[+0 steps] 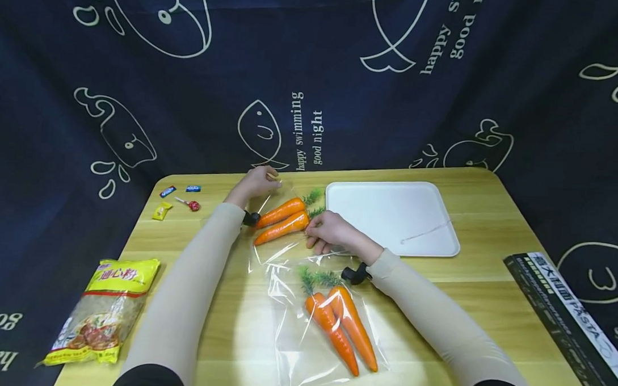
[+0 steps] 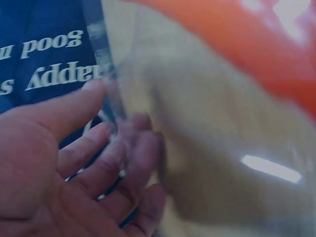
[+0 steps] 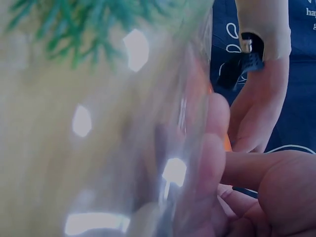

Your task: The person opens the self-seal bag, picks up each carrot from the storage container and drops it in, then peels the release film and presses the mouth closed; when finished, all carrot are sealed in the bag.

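Note:
Two carrots [image 1: 282, 228] with green leafy tops lie in a clear plastic bag [image 1: 259, 260] near the back of the table. My left hand [image 1: 257, 185] pinches the bag's far left edge; up close in the left wrist view, the thumb and fingers [image 2: 143, 153] meet at the clear film. At the other side, beside the leafy tops, my right hand [image 1: 333, 230] pinches the bag's film between thumb and fingers. Closer to me lies a second clear bag [image 1: 295, 351] with two more carrots [image 1: 335, 324] in it, tops pointing away from me.
A white tray [image 1: 385, 212] sits right of the upper carrots. Small wrapped candies [image 1: 193, 188] and a lollipop [image 1: 194, 205] lie at the back left. A yellow pasta packet [image 1: 105, 316] rests at the left edge, a long dark box [image 1: 565, 321] at the right. A dark curtain [image 1: 313, 62] hangs behind.

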`<state>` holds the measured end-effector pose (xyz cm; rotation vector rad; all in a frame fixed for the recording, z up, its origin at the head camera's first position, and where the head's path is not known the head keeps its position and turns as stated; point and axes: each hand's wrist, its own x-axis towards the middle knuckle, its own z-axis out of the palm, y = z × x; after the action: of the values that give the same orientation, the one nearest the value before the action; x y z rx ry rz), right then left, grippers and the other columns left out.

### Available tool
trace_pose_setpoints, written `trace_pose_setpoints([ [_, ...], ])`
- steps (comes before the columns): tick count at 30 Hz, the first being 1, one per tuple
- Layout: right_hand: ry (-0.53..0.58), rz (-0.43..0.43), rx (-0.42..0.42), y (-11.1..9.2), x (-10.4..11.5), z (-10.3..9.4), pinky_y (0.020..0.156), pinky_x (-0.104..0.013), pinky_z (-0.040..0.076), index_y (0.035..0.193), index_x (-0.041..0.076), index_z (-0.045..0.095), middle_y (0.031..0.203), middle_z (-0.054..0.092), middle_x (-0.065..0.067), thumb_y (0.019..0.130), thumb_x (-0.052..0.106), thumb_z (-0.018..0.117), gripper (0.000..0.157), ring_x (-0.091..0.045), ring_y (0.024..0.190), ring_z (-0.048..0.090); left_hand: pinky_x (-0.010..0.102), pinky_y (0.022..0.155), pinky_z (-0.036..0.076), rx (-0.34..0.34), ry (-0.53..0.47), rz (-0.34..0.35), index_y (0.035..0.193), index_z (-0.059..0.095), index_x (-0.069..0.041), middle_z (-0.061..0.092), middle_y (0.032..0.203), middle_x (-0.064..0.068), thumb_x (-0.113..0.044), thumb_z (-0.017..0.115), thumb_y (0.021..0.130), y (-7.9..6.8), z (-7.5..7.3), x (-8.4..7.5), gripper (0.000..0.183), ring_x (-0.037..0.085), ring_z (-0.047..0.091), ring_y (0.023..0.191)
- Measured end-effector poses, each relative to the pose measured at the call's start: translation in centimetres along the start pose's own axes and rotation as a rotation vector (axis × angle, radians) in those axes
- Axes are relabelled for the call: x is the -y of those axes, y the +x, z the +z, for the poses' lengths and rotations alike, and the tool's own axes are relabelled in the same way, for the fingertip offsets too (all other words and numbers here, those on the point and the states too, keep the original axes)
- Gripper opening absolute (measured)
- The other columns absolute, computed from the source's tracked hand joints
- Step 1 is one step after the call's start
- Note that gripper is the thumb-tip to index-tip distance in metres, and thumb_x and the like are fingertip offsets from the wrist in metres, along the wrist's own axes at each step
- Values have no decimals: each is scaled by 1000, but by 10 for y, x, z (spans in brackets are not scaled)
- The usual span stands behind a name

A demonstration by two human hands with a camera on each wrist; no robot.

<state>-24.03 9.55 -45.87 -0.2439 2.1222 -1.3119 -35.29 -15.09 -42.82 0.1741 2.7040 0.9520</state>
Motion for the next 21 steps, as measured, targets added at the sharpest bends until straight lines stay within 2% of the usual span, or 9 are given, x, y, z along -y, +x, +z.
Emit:
trace_pose_setpoints([
  [3, -24, -13, -24, -1, 2, 0, 50, -31, 58, 104, 3, 70, 89, 75, -11, 102, 17, 57, 19, -19, 58, 70, 29, 82, 47, -27, -12, 15, 119, 70, -5, 70, 111, 11, -24, 67, 94, 8, 6, 2, 31, 24, 56, 100],
  [5, -52, -34, -51, -4, 6, -2, 52, -34, 59, 104, 3, 70, 91, 76, -11, 102, 17, 56, 20, -23, 60, 72, 27, 73, 44, -60, -62, 10, 110, 74, -7, 69, 101, 8, -22, 69, 94, 8, 7, 0, 23, 22, 53, 91],
  [7, -98, -62, -91, -8, 12, -5, 54, -38, 60, 106, 3, 70, 94, 76, -13, 102, 17, 56, 20, -27, 63, 73, 27, 69, 46, -83, -132, 4, 106, 75, -8, 68, 96, 5, -22, 69, 94, 4, 3, -4, 19, 21, 56, 86],
  [9, -147, -95, -150, -15, 21, -11, 57, -43, 61, 107, 2, 70, 98, 76, -15, 102, 18, 56, 21, -30, 67, 74, 29, 71, 46, -113, -201, 22, 104, 74, -8, 67, 96, 6, -22, 68, 95, -3, -5, -11, 18, 22, 58, 88],
  [13, -297, -202, -319, -34, 40, -28, 56, -41, 59, 106, 5, 72, 98, 76, -12, 101, 20, 58, 21, -29, 71, 74, 31, 82, 49, -204, -369, 112, 108, 72, -8, 69, 104, 7, -24, 66, 97, -27, -28, -34, 20, 26, 62, 98],
  [16, -450, -338, -505, -53, 54, -45, 55, -35, 55, 103, 9, 73, 91, 76, -7, 100, 20, 59, 18, -23, 70, 73, 30, 84, 52, -304, -546, 212, 110, 71, -7, 69, 104, 7, -25, 67, 97, -50, -44, -54, 22, 24, 63, 97],
  [18, -526, -447, -636, -64, 61, -56, 58, -34, 55, 101, 10, 74, 89, 76, -5, 99, 18, 60, 16, -20, 73, 72, 29, 85, 53, -366, -657, 278, 110, 71, -7, 69, 103, 6, -25, 69, 95, -67, -52, -66, 24, 22, 62, 94],
  [21, -567, -602, -784, -81, 70, -70, 72, -34, 61, 99, 8, 74, 94, 76, -5, 97, 13, 62, 13, -18, 82, 72, 29, 89, 55, -451, -785, 384, 108, 71, -7, 69, 99, 3, -24, 71, 93, -89, -57, -82, 23, 20, 64, 93],
])
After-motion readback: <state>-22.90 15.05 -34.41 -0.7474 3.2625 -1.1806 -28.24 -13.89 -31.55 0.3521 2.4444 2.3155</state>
